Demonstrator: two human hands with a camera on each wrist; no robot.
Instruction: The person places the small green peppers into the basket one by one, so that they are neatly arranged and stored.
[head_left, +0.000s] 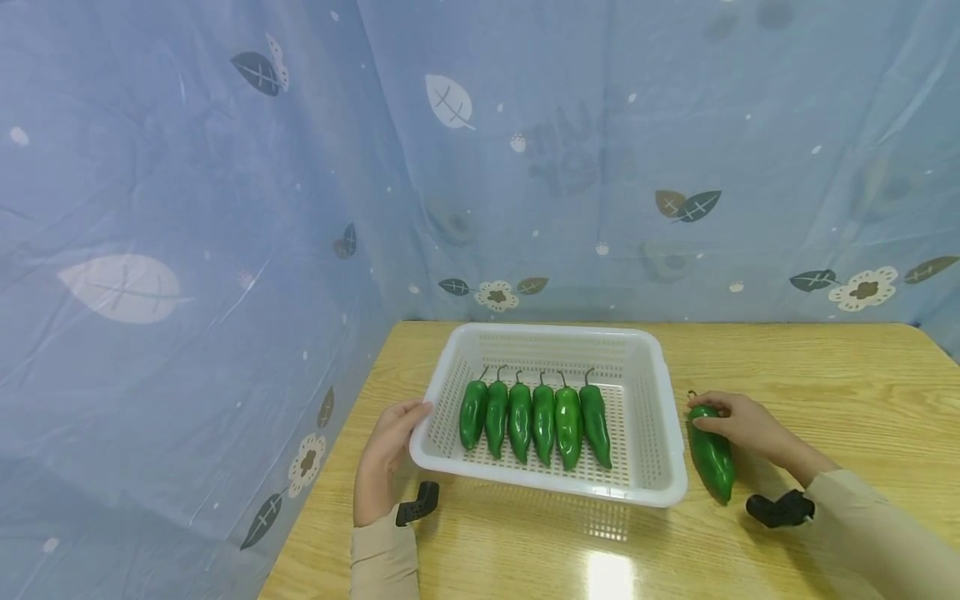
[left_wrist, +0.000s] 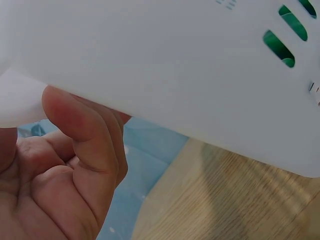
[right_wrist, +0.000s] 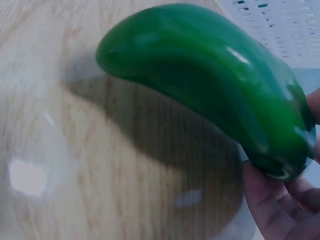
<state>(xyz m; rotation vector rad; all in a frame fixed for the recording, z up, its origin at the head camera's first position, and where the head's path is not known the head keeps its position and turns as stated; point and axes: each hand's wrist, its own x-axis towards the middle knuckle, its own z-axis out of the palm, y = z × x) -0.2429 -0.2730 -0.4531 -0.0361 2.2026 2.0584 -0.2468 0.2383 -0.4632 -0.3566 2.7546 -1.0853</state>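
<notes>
A white plastic basket (head_left: 551, 492) holds several glossy green chili peppers (head_left: 520, 421) in a row, stems toward the far side. My left hand (head_left: 390, 442) grips the basket's left rim, thumb on top; the left wrist view shows curled fingers (left_wrist: 80, 120) up against its underside. To the right of the basket, my right hand (head_left: 738, 425) holds another green chili pepper (head_left: 712, 467) near its stem end, between thumb and fingers. In the right wrist view this pepper (right_wrist: 200, 75) points its tip away from the hand and casts a shadow on the wood.
Under everything lies a light wooden table (head_left: 810, 358). A blue curtain (head_left: 525, 167) printed with leaves and flowers hangs behind the table and along its left side. Black wrist mounts (head_left: 780, 508) sit at both beige sleeves (head_left: 862, 517).
</notes>
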